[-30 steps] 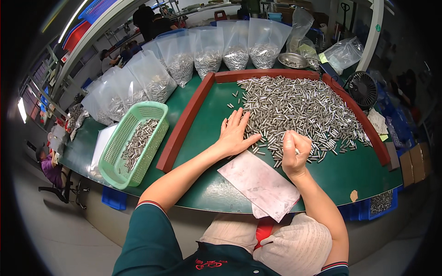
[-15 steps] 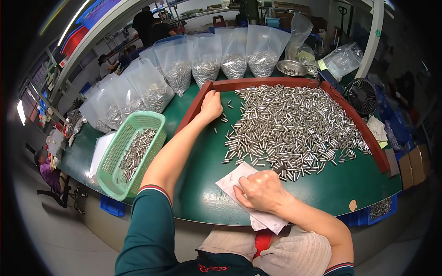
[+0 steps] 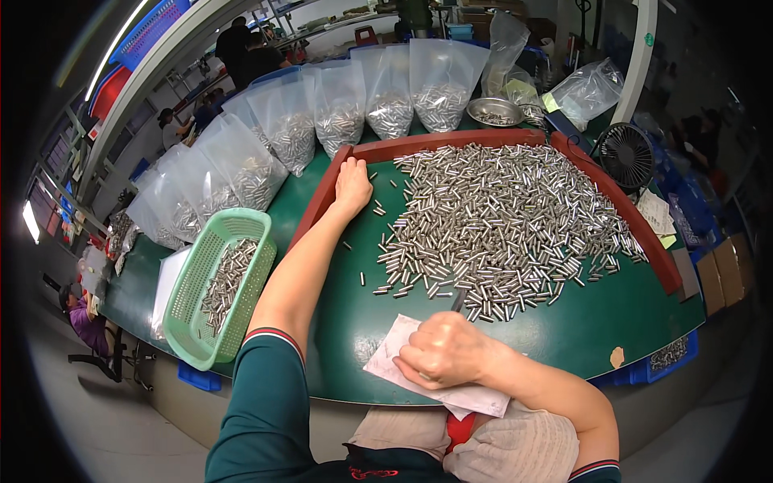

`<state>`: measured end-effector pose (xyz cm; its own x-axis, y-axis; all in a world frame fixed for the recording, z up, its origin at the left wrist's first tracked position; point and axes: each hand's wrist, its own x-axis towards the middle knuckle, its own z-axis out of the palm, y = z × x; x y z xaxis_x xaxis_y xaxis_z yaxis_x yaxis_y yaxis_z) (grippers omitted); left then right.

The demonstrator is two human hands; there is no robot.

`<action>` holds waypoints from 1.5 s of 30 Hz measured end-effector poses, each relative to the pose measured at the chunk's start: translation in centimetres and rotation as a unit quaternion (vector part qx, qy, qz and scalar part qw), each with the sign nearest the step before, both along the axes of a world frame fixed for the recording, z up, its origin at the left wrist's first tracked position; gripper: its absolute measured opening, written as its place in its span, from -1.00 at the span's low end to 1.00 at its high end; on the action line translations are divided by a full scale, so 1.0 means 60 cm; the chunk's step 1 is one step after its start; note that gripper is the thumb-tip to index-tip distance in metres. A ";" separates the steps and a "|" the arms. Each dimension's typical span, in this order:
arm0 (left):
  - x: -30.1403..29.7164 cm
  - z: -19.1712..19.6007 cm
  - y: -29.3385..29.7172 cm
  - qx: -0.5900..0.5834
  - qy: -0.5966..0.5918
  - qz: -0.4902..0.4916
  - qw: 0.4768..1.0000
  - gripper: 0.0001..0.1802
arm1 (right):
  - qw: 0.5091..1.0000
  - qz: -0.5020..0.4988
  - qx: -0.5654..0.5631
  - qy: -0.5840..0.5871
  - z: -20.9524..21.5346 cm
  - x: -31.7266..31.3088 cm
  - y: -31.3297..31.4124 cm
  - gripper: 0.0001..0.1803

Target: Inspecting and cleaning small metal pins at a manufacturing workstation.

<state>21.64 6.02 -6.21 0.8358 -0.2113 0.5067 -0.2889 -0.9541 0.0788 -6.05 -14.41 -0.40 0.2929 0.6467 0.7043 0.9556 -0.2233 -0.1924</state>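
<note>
A large heap of short shiny metal pins [image 3: 507, 217] covers the green tabletop, with a few loose pins [image 3: 378, 209] left of it. My left hand [image 3: 353, 187] is at the left rail of a red wooden frame [image 3: 318, 201], its fingers curled together; what they hold, if anything, is hidden. My right hand [image 3: 443, 350] is closed around a dark thin tool [image 3: 459, 301], whose tip points at the heap's near edge. Beneath that hand lies folded pale paper [image 3: 390, 358]. A green plastic basket [image 3: 262, 278], partly filled with pins, stands left of my left forearm.
Several clear bags of pins [image 3: 338, 113] line the back and left. A metal bowl [image 3: 494, 113] and a black fan [image 3: 626, 155] stand behind the frame. Cardboard boxes [image 3: 721, 274] are at the far right. Other people [image 3: 87, 322] sit farther off.
The whole view has shifted a little. Loose pins now lie nearer to me, left of the heap. My right hand has turned slightly, showing more of the tool. My left hand stays by the rail.
</note>
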 end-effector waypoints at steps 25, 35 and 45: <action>0.034 0.064 0.008 -0.043 0.236 -0.023 0.971 -0.78 | 0.980 -0.091 0.171 -0.047 0.010 0.026 -0.029 -0.66; 0.007 0.079 -0.046 0.000 0.244 -0.060 0.968 -0.84 | 0.980 -0.104 0.170 -0.014 0.001 0.024 -0.039 -0.73; 0.002 0.156 -0.102 0.077 0.086 -0.155 0.981 -0.85 | 0.979 -0.060 0.187 -0.052 0.006 0.008 -0.027 -0.69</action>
<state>21.78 -0.12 3.15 0.7895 -0.5320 0.3061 -0.5625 -0.8267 0.0142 -5.58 -16.02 -0.01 0.2654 0.3040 0.9149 0.9457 -0.2667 -0.1857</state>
